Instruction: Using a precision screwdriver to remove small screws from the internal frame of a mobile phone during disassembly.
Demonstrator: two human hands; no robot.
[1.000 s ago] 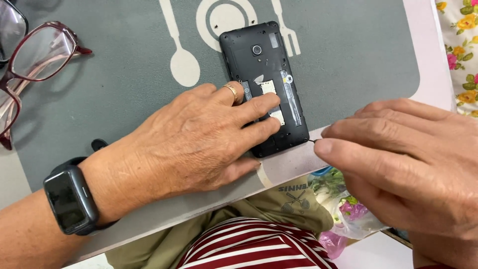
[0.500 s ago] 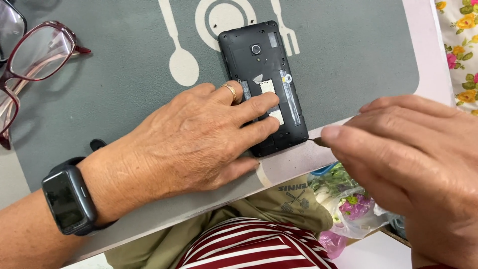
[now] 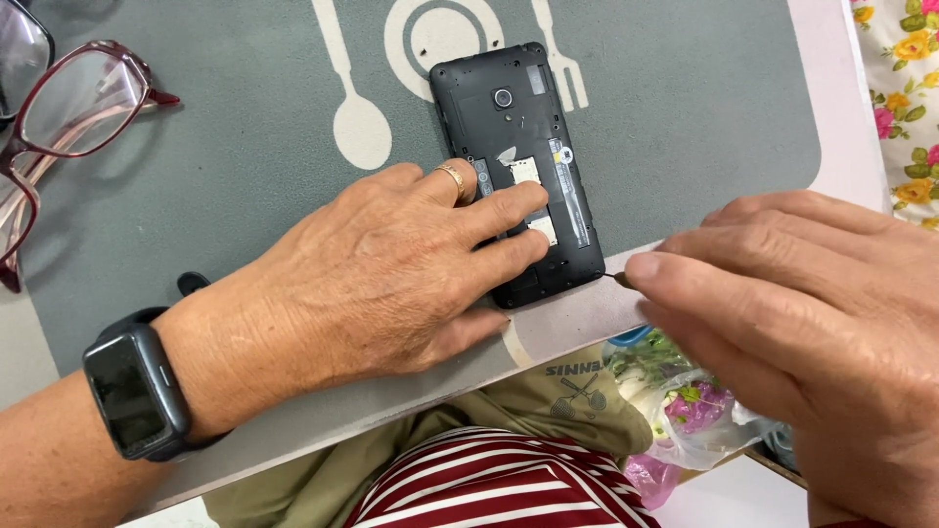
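A black phone (image 3: 518,127) with its back cover off lies face down on a grey placemat (image 3: 245,186). My left hand (image 3: 381,274) rests flat on the mat, its fingers pressing on the phone's lower half near two small card slots. My right hand (image 3: 812,323) hovers just right of the phone's bottom corner, fingers pinched on a thin dark tool (image 3: 618,278) whose tip pokes out toward the phone. A dark smartwatch (image 3: 132,391) is on my left wrist and a gold ring on one finger.
Red-framed glasses (image 3: 68,117) lie at the mat's left edge. A plastic bag with flowery items (image 3: 685,411) sits below the table edge by my lap. A floral cloth (image 3: 905,108) shows at the far right.
My right hand drew back slightly and returned near the phone's lower right corner with the thin tool. My left hand and the phone stayed put.
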